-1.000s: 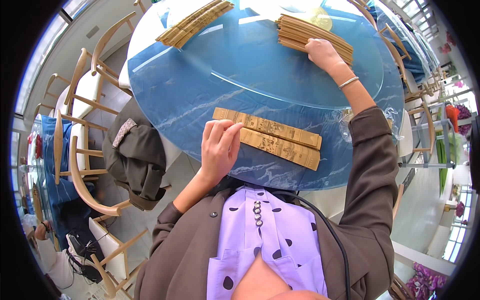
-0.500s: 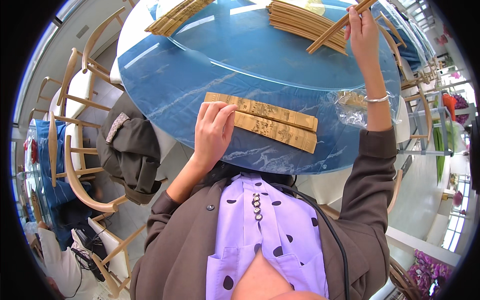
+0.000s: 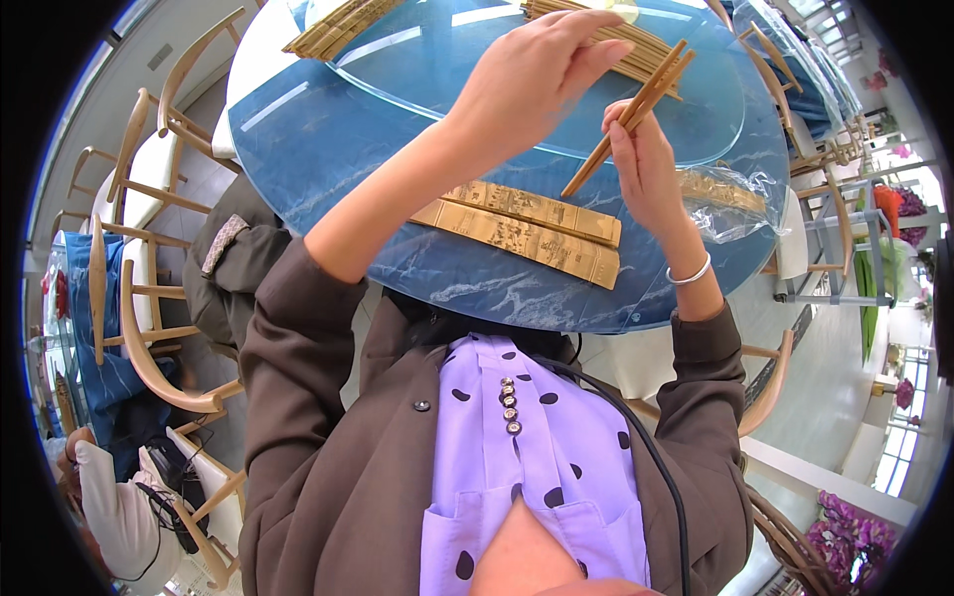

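Note:
My right hand [image 3: 646,164] is closed around a pair of wooden chopsticks [image 3: 603,166], held at a slant above the blue table. Level with it and to the left, my left hand [image 3: 532,84] reaches over the table, its fingers stretched out, thumb apart and nothing visible in it. Behind that hand lies a pile of loose chopsticks [image 3: 651,62], partly covered by the fingers. Two printed gold paper sleeves [image 3: 566,243] lie side by side near the table's front edge; my left forearm hides their left ends.
A stack of gold paper sleeves [image 3: 343,28] rests at the far left of the glass turntable [image 3: 427,89]. On the right of the table sits a clear plastic bag [image 3: 735,204] with gold sleeves inside. Wooden chairs [image 3: 139,328] stand around, one with a dark coat [image 3: 238,258].
My right hand has come nearer and left with the chopsticks, away from the pile. My left hand has lifted off the paper sleeves and moved forward and right.

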A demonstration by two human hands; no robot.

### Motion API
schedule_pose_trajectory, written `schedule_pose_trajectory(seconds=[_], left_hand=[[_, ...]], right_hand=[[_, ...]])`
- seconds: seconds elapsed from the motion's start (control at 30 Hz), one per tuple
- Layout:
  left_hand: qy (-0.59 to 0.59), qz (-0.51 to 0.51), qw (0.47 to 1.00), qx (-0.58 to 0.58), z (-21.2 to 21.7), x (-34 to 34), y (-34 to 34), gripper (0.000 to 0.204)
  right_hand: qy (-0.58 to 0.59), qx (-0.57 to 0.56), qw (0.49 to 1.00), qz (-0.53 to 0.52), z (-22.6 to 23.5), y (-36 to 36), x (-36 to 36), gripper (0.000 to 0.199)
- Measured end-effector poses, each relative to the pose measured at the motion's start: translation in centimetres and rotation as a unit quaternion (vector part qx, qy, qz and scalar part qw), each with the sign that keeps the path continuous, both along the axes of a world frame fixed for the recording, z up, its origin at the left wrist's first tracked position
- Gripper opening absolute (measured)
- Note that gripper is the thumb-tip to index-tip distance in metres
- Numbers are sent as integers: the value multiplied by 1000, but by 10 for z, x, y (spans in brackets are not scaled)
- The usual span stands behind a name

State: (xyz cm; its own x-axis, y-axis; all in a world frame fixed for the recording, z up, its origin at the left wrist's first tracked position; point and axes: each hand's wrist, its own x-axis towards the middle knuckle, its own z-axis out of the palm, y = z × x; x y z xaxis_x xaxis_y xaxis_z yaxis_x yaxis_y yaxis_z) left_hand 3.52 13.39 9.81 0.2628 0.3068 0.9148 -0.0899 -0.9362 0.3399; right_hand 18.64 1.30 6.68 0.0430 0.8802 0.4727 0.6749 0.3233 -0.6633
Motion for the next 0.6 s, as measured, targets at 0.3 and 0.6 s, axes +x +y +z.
schedule_pose_trajectory(seconds=[0.3, 0.6], left_hand=[[71, -184, 977, -79, 35, 17, -8, 21], [64, -209, 930, -297, 11, -44, -20, 16]], right_hand=[[-47, 38, 997, 49, -10, 11, 3, 15], [-15, -43, 999, -12, 32, -40, 1, 39]])
